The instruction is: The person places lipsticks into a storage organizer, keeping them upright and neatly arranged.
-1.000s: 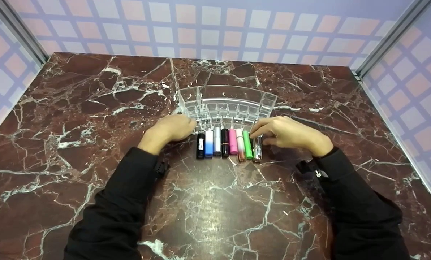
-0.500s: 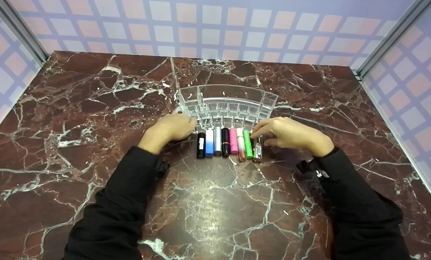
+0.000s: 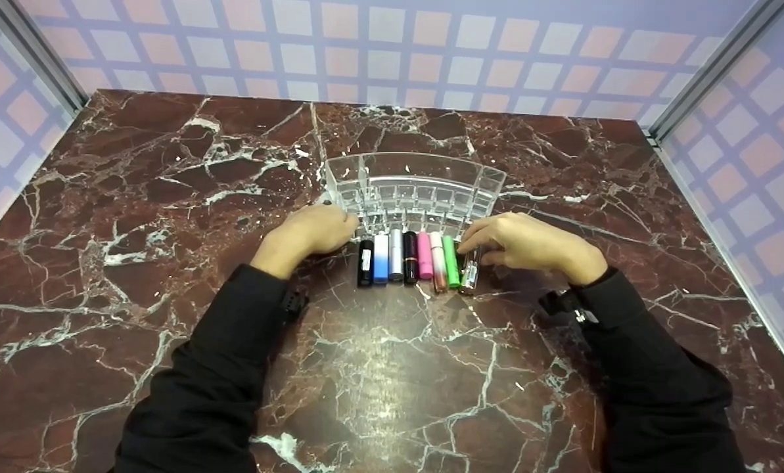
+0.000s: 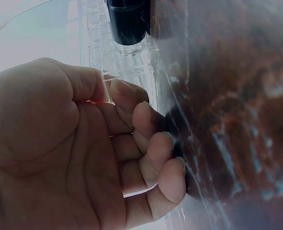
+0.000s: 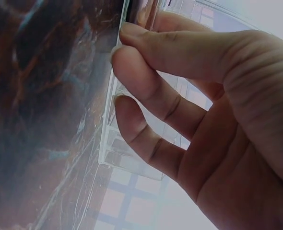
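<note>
Lipstick-like tubes lie side by side on the table in front of a clear, curved acrylic organizer (image 3: 405, 184). At the organizer's front left corner is my left hand (image 3: 319, 230); in the left wrist view its thumb and index finger pinch the thin clear wall, the other fingers curled. My right hand (image 3: 520, 240) pinches the upper end of the rightmost tube (image 3: 469, 276), a dark glossy one with a pale label, between thumb and fingers. That tube leans slightly, its far end to the right. Beside it lies a green tube (image 3: 451, 263). The black tube (image 3: 365, 263) lies nearest my left hand.
Between the end tubes lie a blue-and-white tube (image 3: 381, 259), a silver one (image 3: 396, 256), a black one with a gold band (image 3: 410, 259), a pink one (image 3: 424, 256) and a white-and-brown one (image 3: 438, 263). Patterned panels (image 3: 405, 59) enclose the marbled table (image 3: 392, 368).
The rightmost tube has tilted a little, its far end shifting right with my right fingertips. My left hand and the other tubes stay put.
</note>
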Demonstrator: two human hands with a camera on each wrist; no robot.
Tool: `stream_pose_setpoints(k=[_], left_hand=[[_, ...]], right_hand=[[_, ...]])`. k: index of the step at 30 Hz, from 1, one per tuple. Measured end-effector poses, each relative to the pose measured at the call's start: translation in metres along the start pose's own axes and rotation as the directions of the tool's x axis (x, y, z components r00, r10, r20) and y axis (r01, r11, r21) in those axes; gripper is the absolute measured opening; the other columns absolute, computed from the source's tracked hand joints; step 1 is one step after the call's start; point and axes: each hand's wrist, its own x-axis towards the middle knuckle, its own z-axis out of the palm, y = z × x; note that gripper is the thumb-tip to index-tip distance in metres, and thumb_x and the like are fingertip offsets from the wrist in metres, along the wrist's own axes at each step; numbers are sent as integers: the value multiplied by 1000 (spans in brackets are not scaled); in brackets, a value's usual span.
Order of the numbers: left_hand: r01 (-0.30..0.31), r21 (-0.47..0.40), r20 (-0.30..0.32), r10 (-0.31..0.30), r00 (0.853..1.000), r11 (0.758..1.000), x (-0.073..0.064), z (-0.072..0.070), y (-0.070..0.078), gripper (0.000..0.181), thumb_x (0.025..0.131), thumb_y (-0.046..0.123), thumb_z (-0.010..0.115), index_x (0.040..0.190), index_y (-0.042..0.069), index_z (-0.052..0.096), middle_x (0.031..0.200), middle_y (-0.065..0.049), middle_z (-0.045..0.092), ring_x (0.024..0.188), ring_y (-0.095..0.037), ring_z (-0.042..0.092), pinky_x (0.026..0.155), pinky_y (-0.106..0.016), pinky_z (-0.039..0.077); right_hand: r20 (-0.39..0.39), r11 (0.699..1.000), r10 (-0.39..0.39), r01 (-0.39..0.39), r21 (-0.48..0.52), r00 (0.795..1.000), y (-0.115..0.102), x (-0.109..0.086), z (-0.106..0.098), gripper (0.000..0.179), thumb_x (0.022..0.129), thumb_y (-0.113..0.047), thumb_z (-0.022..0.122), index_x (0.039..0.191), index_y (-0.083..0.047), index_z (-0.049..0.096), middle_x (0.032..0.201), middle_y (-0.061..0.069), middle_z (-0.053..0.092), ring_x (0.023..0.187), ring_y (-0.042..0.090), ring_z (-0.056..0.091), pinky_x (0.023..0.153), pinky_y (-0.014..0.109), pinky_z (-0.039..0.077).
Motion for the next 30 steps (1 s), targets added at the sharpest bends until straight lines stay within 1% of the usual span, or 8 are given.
stream_pose_setpoints(k=[4, 8, 13, 19, 21, 26, 28, 30], left_hand=[[-3, -4, 1, 3, 1000, 1000, 0, 0, 0, 56, 109, 37, 21, 105, 4, 65, 142, -25, 54, 125, -41, 55, 110, -56, 37], [-3, -5, 4, 3, 1000, 1000, 1, 0, 0, 57, 109, 37, 20, 110, 2, 65, 143, -25, 53, 127, -41, 53, 111, -57, 36], [-7, 4, 5, 7, 1000, 1000, 1, 0, 0, 56, 109, 36, 21, 106, 3, 65, 143, -25, 54, 127, -41, 54, 111, -56, 36], [-2, 4, 4, 2, 1000, 1000, 1, 1, -2, 56, 109, 36, 21, 102, 3, 65, 142, -26, 54, 125, -41, 55, 109, -56, 37], [2, -3, 3, -2, 1000, 1000, 1, 1, -1, 54, 110, 37, 21, 98, 5, 64, 141, -26, 54, 123, -40, 56, 109, -56, 38], [-6, -13, -2, 6, 1000, 1000, 0, 1, 0, 49, 110, 37, 22, 83, 12, 54, 135, -25, 58, 117, -39, 59, 108, -55, 39], [-6, -18, -2, 6, 1000, 1000, -1, 1, 0, 49, 110, 37, 22, 82, 13, 54, 134, -25, 59, 117, -39, 59, 108, -55, 39], [-8, -22, 0, 8, 1000, 1000, -1, 0, 1, 50, 110, 37, 22, 85, 11, 57, 135, -25, 59, 118, -39, 59, 108, -55, 39]], right_hand=[[6, 1000, 4, -4, 5, 1000, 0, 0, 0, 36, 85, 5, 76, 119, -8, 74, 124, 8, 69, 103, 24, 69, 92, 41, 55], [7, 1000, -5, 5, 4, 1000, 1, 0, 0, 33, 84, 5, 76, 114, -9, 76, 122, 6, 70, 108, 25, 68, 93, 43, 54], [7, 1000, -14, 14, 0, 1000, 1, 0, 0, 31, 82, 3, 80, 109, -12, 77, 118, 3, 71, 107, 23, 68, 94, 43, 54], [12, 1000, -20, 20, -9, 1000, 0, 0, -1, 30, 81, 1, 81, 107, -12, 77, 115, 2, 71, 105, 22, 68, 94, 43, 54], [13, 1000, -19, 20, -15, 1000, 0, 0, -1, 30, 80, 0, 82, 107, -13, 77, 114, 1, 72, 104, 22, 69, 93, 43, 54], [10, 1000, -25, 25, -5, 1000, -1, -1, -3, 31, 80, 1, 82, 108, -11, 77, 115, 4, 72, 103, 22, 69, 92, 41, 55], [-3, 1000, -27, 27, 4, 1000, -2, -3, -6, 32, 79, 2, 81, 109, -10, 76, 115, 5, 72, 101, 22, 70, 90, 40, 56], [-29, 999, -32, 32, 5, 999, -1, -6, -11, 32, 79, 3, 81, 109, -10, 76, 115, 5, 72, 98, 21, 70, 87, 38, 57]])
